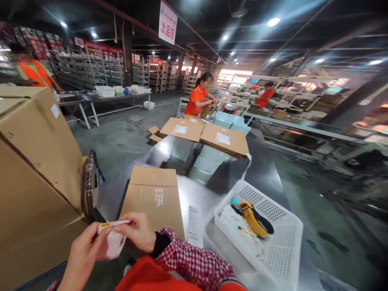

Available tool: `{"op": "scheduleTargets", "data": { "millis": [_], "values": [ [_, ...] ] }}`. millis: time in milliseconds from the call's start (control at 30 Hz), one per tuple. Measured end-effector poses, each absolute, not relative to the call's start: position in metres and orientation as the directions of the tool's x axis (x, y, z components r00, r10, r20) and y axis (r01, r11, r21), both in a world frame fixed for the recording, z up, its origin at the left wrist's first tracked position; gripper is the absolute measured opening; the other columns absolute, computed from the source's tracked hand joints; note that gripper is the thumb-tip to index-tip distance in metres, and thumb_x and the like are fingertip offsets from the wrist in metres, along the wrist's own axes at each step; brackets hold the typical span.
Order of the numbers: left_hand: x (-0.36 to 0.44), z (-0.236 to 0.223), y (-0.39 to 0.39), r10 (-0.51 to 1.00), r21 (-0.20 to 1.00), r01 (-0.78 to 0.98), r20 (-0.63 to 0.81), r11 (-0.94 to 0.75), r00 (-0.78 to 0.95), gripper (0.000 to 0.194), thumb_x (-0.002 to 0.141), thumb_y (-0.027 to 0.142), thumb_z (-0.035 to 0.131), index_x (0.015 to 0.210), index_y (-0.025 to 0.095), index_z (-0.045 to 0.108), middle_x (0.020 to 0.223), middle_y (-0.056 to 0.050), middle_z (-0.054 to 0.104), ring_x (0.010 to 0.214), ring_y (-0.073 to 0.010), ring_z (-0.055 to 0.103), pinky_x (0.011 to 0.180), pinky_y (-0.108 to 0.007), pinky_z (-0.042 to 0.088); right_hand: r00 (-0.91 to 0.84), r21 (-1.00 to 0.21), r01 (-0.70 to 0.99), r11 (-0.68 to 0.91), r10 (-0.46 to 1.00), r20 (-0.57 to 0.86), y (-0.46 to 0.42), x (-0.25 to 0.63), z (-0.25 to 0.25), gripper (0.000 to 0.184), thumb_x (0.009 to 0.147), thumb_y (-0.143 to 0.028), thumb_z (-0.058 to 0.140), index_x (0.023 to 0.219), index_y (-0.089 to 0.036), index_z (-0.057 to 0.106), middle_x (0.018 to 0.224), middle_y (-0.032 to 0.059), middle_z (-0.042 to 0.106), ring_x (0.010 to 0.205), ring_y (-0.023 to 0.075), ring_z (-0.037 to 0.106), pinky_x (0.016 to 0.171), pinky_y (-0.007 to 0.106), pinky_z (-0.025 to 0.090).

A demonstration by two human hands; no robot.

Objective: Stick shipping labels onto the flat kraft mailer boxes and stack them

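Note:
Low at the left, my left hand (82, 249) is closed, pinching a small white label sheet (114, 245) with a yellow mark and printing on it. My right hand (138, 232) pinches the same sheet at its right end. Just beyond my hands lies a brown cardboard box (151, 198) with white lettering on its face. Beside the box, a white strip of barcode labels (195, 226) rests on the metal table (230, 246), near my checked right sleeve (194, 258).
A white plastic basket (285, 242) holds a yellow-and-black tape dispenser (254, 218), a pen and papers. Flattened cartons (224, 137) are stacked farther back. Large cardboard boxes (36, 169) rise at my left. A co-worker in orange (197, 101) stands beyond the table.

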State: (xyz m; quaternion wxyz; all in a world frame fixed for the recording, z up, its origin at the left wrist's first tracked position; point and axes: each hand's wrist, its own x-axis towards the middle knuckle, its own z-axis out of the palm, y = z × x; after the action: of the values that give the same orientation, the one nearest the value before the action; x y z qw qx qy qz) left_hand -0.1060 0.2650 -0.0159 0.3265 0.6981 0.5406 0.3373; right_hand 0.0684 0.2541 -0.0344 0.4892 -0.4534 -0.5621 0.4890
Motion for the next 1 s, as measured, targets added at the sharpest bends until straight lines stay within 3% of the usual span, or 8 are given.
{"op": "scheduleTargets", "data": {
  "millis": [133,267,400,533,633,733,900,1000],
  "values": [
    [-0.106,-0.039,0.259,0.984,0.818,0.560,0.040,-0.133,0.175,0.049,0.075,0.066,0.049,0.068,0.020,0.064,0.051,0.003,0.054,0.046,-0.0125,0.049,0.045,-0.019,0.042,-0.027,-0.975,0.115,0.189,0.982,0.187,0.238,0.065,-0.054,0.031,0.084,-0.045,0.055,0.080,-0.019,0.072,0.067,0.0007,0.063,0.062,0.0119,0.055,0.060,0.024,0.043],
    [-0.119,-0.066,0.267,0.909,0.890,0.447,-0.114,-0.086,0.401,0.048,0.084,0.059,0.045,0.103,0.022,0.068,0.092,-0.002,0.072,0.084,-0.0219,0.066,0.071,-0.023,0.052,0.186,-0.988,0.074,0.138,0.971,0.150,0.261,0.106,-0.065,0.037,0.083,-0.051,0.051,0.075,-0.018,0.065,0.064,0.0012,0.059,0.060,0.0126,0.052,0.057,0.025,0.043],
    [-0.140,-0.101,0.272,0.837,0.861,0.482,-0.136,-0.165,0.530,0.041,0.081,0.056,0.051,0.096,0.026,0.074,0.095,-0.003,0.073,0.091,-0.0271,0.066,0.080,-0.028,0.052,0.411,-0.991,0.137,-0.004,0.910,0.053,0.309,0.179,-0.081,0.037,0.084,-0.051,0.046,0.083,-0.016,0.058,0.072,0.0020,0.059,0.064,0.0132,0.053,0.061,0.027,0.046],
    [-0.141,-0.130,0.272,0.821,0.846,0.456,-0.040,-0.275,0.570,0.034,0.080,0.054,0.054,0.097,0.032,0.075,0.096,-0.003,0.073,0.093,-0.0253,0.066,0.082,-0.028,0.053,0.214,-0.950,0.295,-0.103,0.976,-0.040,0.331,0.213,-0.111,0.028,0.071,-0.035,0.064,0.091,-0.016,0.056,0.079,0.0013,0.063,0.071,0.0149,0.058,0.068,0.029,0.049],
    [-0.127,-0.145,0.277,0.798,0.834,0.448,-0.015,-0.323,0.603,0.038,0.085,0.054,0.045,0.099,0.033,0.074,0.116,-0.005,0.067,0.107,-0.0251,0.061,0.092,-0.031,0.050,0.112,-0.878,0.454,-0.149,0.988,-0.110,0.332,0.209,-0.134,0.037,0.064,-0.021,0.070,0.098,-0.017,0.057,0.088,0.0031,0.065,0.082,0.0187,0.060,0.077,0.034,0.049],
    [-0.113,-0.160,0.285,0.780,0.762,0.533,-0.059,-0.368,0.622,0.041,0.087,0.053,0.041,0.096,0.030,0.074,0.135,-0.006,0.054,0.128,-0.0264,0.046,0.105,-0.039,0.038,0.092,-0.789,0.592,-0.164,0.986,-0.136,0.334,0.204,-0.145,0.052,0.059,-0.018,0.073,0.108,-0.012,0.057,0.106,0.0125,0.061,0.102,0.0276,0.057,0.090,0.043,0.044],
    [-0.107,-0.187,0.291,0.737,0.676,0.572,-0.064,-0.464,0.673,0.039,0.088,0.048,0.043,0.081,0.029,0.075,0.141,-0.005,0.048,0.135,-0.0267,0.034,0.109,-0.043,0.033,0.209,-0.569,0.785,-0.246,0.969,-0.131,0.328,0.197,-0.142,0.113,0.047,-0.040,0.085,0.140,-0.008,0.031,0.140,0.0300,0.033,0.125,0.0461,0.037,0.100,0.060,0.028],
    [-0.108,-0.197,0.291,0.739,0.674,0.557,-0.024,-0.485,0.673,0.041,0.087,0.050,0.043,0.075,0.029,0.075,0.139,-0.005,0.049,0.134,-0.0278,0.036,0.107,-0.043,0.036,0.126,-0.385,0.914,-0.125,0.992,-0.024,0.320,0.176,-0.148,0.090,0.070,-0.057,0.065,0.143,-0.016,0.031,0.148,0.0221,0.029,0.135,0.0404,0.025,0.108,0.059,0.016]
  ]
}}
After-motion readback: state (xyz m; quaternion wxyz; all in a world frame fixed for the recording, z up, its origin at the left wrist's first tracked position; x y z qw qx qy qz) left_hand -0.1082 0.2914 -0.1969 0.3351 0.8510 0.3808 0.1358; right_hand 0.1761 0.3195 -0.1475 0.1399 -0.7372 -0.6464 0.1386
